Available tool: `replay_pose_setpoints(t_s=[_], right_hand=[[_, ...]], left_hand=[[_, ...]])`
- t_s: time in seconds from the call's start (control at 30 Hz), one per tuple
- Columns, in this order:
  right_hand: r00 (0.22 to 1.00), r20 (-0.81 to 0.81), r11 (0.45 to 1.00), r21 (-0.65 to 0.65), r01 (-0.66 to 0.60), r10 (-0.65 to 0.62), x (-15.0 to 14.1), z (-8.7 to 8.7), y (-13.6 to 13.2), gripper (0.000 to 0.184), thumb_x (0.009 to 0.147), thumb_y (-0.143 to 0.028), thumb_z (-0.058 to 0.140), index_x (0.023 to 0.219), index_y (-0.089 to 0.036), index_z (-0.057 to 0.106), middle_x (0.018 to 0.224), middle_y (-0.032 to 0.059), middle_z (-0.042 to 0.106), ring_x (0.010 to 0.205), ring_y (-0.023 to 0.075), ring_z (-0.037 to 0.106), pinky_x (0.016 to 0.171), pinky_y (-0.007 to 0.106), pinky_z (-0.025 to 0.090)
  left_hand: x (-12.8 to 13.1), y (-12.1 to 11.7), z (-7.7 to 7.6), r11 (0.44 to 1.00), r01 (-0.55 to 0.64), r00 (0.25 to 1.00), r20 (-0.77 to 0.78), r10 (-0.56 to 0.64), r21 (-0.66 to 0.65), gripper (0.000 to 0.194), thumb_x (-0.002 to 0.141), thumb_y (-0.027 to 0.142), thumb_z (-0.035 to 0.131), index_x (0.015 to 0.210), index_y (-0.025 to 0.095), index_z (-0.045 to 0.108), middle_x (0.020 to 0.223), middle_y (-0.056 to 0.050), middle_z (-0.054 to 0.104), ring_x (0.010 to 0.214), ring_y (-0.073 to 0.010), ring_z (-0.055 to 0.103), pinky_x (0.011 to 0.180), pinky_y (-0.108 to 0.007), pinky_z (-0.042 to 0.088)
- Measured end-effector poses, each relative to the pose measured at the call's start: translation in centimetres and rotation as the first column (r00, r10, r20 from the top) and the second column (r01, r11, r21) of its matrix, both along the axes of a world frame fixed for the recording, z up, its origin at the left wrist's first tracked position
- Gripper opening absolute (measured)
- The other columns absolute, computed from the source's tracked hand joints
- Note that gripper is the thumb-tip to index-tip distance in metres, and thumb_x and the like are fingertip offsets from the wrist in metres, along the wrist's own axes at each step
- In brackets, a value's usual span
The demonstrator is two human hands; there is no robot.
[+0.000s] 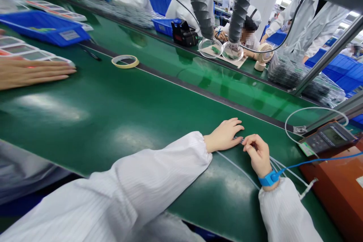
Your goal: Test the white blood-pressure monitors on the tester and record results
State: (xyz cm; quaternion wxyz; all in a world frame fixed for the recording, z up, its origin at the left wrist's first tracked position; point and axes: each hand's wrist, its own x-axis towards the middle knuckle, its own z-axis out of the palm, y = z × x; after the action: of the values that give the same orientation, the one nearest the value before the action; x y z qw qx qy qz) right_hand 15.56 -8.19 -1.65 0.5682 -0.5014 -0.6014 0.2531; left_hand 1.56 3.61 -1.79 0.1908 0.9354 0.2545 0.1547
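Observation:
Over the green bench top, my left hand [224,135] is stretched out with its fingers spread and thumb apart. Close by on the right, my right hand [258,155] is closed in a pinch, wearing a blue wrist strap [269,178] with a blue cord. A small dark striped piece [241,140] shows between my left thumb and right fingertips; its kind is too small to make out. Thin pale cable [238,167] runs on the bench beneath my hands, and more strands lie behind my right wrist.
An orange-brown box [337,185] and a handheld meter [330,138] stand at the right. A tape roll [125,61] lies near the bench's far edge. Another person's hand [34,72] is at the left, beside white-framed panels and a blue tray [45,26]. Co-workers sit opposite.

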Motion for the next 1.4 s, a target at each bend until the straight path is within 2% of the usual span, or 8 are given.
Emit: replay_pose_setpoints(t_s=[0.57, 0.63, 0.77, 0.87, 0.97, 1.17, 1.3, 1.4], right_hand=[[0.998, 0.058, 0.999, -0.020, 0.041, -0.040, -0.16, 0.23, -0.02, 0.007, 0.080, -0.018, 0.050, 0.074, -0.021, 0.052, 0.079, 0.0018, 0.061, 0.067, 0.0155, 0.054, 0.062, 0.029, 0.042], [0.998, 0.054, 0.999, -0.022, 0.042, -0.041, -0.15, 0.06, 0.01, 0.007, 0.079, -0.016, 0.050, 0.081, -0.021, 0.054, 0.081, 0.0015, 0.062, 0.066, 0.0150, 0.055, 0.061, 0.029, 0.043], [0.999, 0.038, 0.998, -0.064, -0.008, 0.010, -0.34, -0.15, 0.06, 0.024, 0.079, -0.014, 0.051, 0.101, -0.022, 0.052, 0.086, 0.0000, 0.063, 0.063, 0.0130, 0.056, 0.059, 0.026, 0.043], [0.992, 0.119, 0.996, -0.081, 0.049, -0.040, -0.53, -0.04, 0.10, 0.005, 0.088, -0.024, 0.055, 0.087, -0.022, 0.051, 0.073, -0.0024, 0.059, 0.059, 0.0121, 0.053, 0.057, 0.025, 0.041], [0.973, 0.200, 0.986, -0.096, 0.138, -0.117, -0.55, 0.00, 0.22, 0.024, 0.093, -0.035, 0.054, 0.074, -0.022, 0.047, 0.063, -0.0039, 0.052, 0.055, 0.0117, 0.048, 0.055, 0.024, 0.039], [0.957, 0.268, 0.973, -0.171, 0.158, -0.108, -0.33, -0.40, 0.60, 0.020, 0.093, -0.035, 0.049, 0.078, -0.022, 0.046, 0.066, -0.0039, 0.053, 0.057, 0.0126, 0.049, 0.056, 0.025, 0.039], [0.938, 0.317, 0.977, -0.111, 0.182, -0.139, -0.40, -0.38, 0.57, 0.025, 0.093, -0.034, 0.049, 0.072, -0.022, 0.043, 0.062, -0.0050, 0.048, 0.055, 0.0121, 0.044, 0.055, 0.025, 0.036], [0.894, 0.369, 0.960, -0.018, 0.279, -0.253, -0.33, -0.30, 0.59, 0.031, 0.093, -0.033, 0.051, 0.067, -0.023, 0.039, 0.060, -0.0053, 0.043, 0.055, 0.0124, 0.041, 0.056, 0.027, 0.034]], left_hand=[[-0.12, 0.01, -0.05, 1.000, 0.010, 1.000, 0.024, -0.010, 0.004, 0.038, 0.089, 0.034, 0.059, 0.122, 0.016, 0.062, 0.143, -0.017, 0.052, 0.140, -0.0326, 0.041, 0.111, -0.051, 0.038], [-0.11, 0.06, -0.13, 1.000, 0.009, 1.000, 0.019, -0.009, 0.005, 0.038, 0.089, 0.034, 0.058, 0.123, 0.016, 0.062, 0.143, -0.017, 0.052, 0.140, -0.0321, 0.041, 0.112, -0.050, 0.038], [-0.10, 0.15, -0.18, 1.000, 0.023, 1.000, 0.006, -0.023, 0.004, 0.040, 0.090, 0.035, 0.057, 0.125, 0.016, 0.061, 0.144, -0.016, 0.051, 0.142, -0.0319, 0.039, 0.113, -0.049, 0.037], [-0.10, 0.10, -0.01, 1.000, 0.014, 1.000, -0.004, -0.014, -0.007, 0.039, 0.091, 0.035, 0.057, 0.125, 0.016, 0.061, 0.144, -0.016, 0.051, 0.142, -0.0319, 0.038, 0.113, -0.050, 0.037], [-0.10, 0.01, 0.21, 1.000, 0.012, 1.000, -0.018, -0.013, -0.016, 0.040, 0.091, 0.034, 0.056, 0.125, 0.014, 0.061, 0.145, -0.017, 0.050, 0.142, -0.0325, 0.038, 0.113, -0.050, 0.037], [-0.13, 0.06, 0.14, 1.000, 0.027, 1.000, -0.011, -0.027, -0.006, 0.041, 0.090, 0.032, 0.056, 0.126, 0.014, 0.061, 0.145, -0.018, 0.050, 0.142, -0.0327, 0.038, 0.113, -0.050, 0.036], [-0.10, 0.13, -0.02, 1.000, 0.024, 1.000, 0.007, -0.024, -0.003, 0.040, 0.091, 0.033, 0.055, 0.125, 0.014, 0.061, 0.144, -0.018, 0.051, 0.141, -0.0332, 0.039, 0.113, -0.051, 0.037], [-0.07, 0.12, -0.08, 1.000, 0.018, 1.000, 0.017, -0.018, 0.000, 0.039, 0.090, 0.034, 0.055, 0.124, 0.015, 0.062, 0.143, -0.018, 0.052, 0.141, -0.0336, 0.040, 0.112, -0.052, 0.038]])
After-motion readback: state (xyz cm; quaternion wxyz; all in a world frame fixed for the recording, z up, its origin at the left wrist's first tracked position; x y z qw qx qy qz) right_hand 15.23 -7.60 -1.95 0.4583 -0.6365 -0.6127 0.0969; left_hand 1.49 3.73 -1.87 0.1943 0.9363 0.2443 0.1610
